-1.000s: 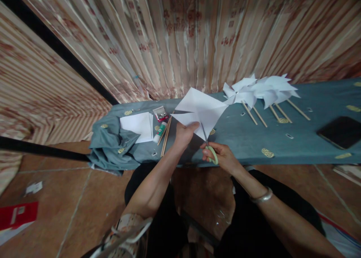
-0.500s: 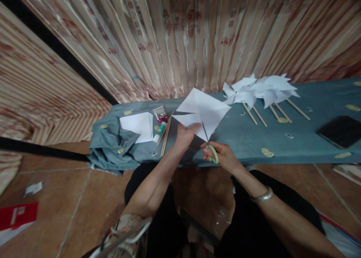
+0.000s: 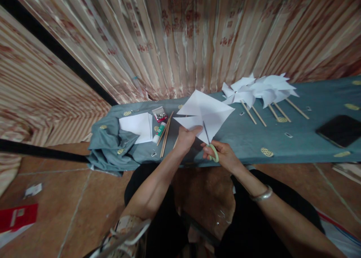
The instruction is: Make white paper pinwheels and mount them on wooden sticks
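A square sheet of white paper [image 3: 211,109] is held up over the table, one corner toward me. A slit runs in from its left corner. My left hand [image 3: 187,138] pinches the lower left part, thumb lying on top. In my right hand [image 3: 221,153] is a pair of scissors [image 3: 214,153] with pale green handles. The blade lies across the paper near its front corner, pointing toward the middle. My right fingers are wrapped round the handles.
Left on the blue-grey cloth [image 3: 242,147] are a paper stack [image 3: 138,126], a glue stick [image 3: 160,132], a small box of metal pieces [image 3: 160,114] and wooden sticks [image 3: 166,136]. Several paper pinwheels [image 3: 262,91] lie back right; a black flat object [image 3: 340,130] lies far right.
The paper has shifted slightly to the right and turned a little in my left hand. The scissors stay at its front corner, with more of the blade showing over the paper.
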Motion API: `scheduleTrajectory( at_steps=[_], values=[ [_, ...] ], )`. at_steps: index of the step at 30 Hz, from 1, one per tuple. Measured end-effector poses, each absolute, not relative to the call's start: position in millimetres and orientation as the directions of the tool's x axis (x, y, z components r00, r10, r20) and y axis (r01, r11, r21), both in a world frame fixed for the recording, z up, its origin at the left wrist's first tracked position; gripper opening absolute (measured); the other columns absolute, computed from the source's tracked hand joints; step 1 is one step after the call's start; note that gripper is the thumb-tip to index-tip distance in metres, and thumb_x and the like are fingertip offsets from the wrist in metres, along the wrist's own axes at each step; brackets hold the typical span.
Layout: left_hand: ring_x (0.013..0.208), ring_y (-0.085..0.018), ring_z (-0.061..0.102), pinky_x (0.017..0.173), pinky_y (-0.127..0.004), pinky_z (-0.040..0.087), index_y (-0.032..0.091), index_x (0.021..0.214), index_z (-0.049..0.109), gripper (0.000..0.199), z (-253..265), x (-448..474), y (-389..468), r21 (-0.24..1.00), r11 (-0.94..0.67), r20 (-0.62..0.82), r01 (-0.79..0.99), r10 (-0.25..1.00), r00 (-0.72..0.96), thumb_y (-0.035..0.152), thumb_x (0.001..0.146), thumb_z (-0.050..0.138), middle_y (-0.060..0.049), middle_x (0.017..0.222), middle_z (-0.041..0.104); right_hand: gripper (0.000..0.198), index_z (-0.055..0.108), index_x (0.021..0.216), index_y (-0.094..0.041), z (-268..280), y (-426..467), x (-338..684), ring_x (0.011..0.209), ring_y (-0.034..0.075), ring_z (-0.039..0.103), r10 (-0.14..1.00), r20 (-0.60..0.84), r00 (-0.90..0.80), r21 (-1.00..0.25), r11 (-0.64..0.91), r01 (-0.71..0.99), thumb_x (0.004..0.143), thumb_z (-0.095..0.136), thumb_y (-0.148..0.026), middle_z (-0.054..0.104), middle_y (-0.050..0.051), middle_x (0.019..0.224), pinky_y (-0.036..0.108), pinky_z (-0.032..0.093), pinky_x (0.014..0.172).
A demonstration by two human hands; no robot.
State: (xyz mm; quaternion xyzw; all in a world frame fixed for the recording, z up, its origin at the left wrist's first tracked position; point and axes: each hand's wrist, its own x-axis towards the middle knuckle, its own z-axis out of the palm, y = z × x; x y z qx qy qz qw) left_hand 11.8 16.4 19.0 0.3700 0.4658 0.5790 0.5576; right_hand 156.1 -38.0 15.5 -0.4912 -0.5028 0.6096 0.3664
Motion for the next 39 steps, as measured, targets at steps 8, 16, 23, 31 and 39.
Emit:
scheduleTrajectory(
  at_steps=[8, 16, 23, 31, 39],
  values=[
    [0.061, -0.013, 0.058, 0.063, -0.025, 0.045, 0.014, 0.07, 0.068, 0.017, 22.4, 12.9, 13.8, 0.95, 0.1, -0.14, -0.297, 0.983, -0.117, 0.021, 0.057, 0.077, 0.0, 0.067, 0.067, 0.045, 0.067, 0.074, -0.019, 20.9, -37.9, 154.1, 0.049, 0.012, 0.055, 0.946, -0.224, -0.235, -0.974, -0.219, 0.051, 0.06, 0.077, -0.06, 0.065, 0.0, 0.056, 0.024, 0.042, 0.048],
    [0.059, -0.013, 0.057, 0.06, -0.025, 0.044, 0.014, 0.071, 0.07, 0.016, 22.0, 13.6, 10.3, 0.961, 0.082, -0.102, -0.265, 0.993, -0.062, 0.024, 0.06, 0.074, 0.001, 0.065, 0.067, 0.045, 0.067, 0.076, -0.018, 12.7, -37.9, 157.0, 0.051, 0.012, 0.056, 0.953, -0.195, -0.233, -0.98, -0.182, 0.079, 0.067, 0.073, -0.061, 0.067, 0.003, 0.06, 0.025, 0.042, 0.049],
    [0.06, -0.014, 0.058, 0.062, -0.026, 0.045, 0.014, 0.072, 0.07, 0.018, 22.5, 13.7, 10.1, 0.961, 0.086, -0.103, -0.261, 0.993, -0.053, 0.026, 0.059, 0.075, -0.001, 0.066, 0.067, 0.047, 0.067, 0.079, -0.017, 12.0, -38.3, 155.3, 0.051, 0.012, 0.056, 0.953, -0.201, -0.229, -0.98, -0.192, 0.059, 0.066, 0.074, -0.062, 0.067, 0.002, 0.06, 0.025, 0.043, 0.05],
    [0.061, -0.014, 0.059, 0.061, -0.026, 0.046, 0.014, 0.071, 0.068, 0.019, 22.2, 15.5, 7.8, 0.954, 0.092, -0.117, -0.284, 0.99, -0.073, 0.023, 0.057, 0.076, 0.0, 0.066, 0.067, 0.047, 0.066, 0.073, -0.018, 14.1, -38.8, 154.6, 0.052, 0.012, 0.055, 0.957, -0.193, -0.218, -0.981, -0.181, 0.076, 0.066, 0.072, -0.065, 0.067, 0.002, 0.06, 0.025, 0.044, 0.05],
    [0.064, -0.015, 0.061, 0.064, -0.027, 0.047, 0.014, 0.071, 0.07, 0.019, 24.7, 15.3, 8.0, 0.96, 0.107, -0.133, -0.26, 0.987, -0.086, 0.025, 0.057, 0.075, -0.001, 0.069, 0.069, 0.046, 0.066, 0.069, -0.018, 14.5, -38.9, 154.2, 0.051, 0.012, 0.056, 0.957, -0.2, -0.208, -0.979, -0.188, 0.076, 0.065, 0.074, -0.064, 0.067, 0.002, 0.058, 0.025, 0.044, 0.051]
  ],
)
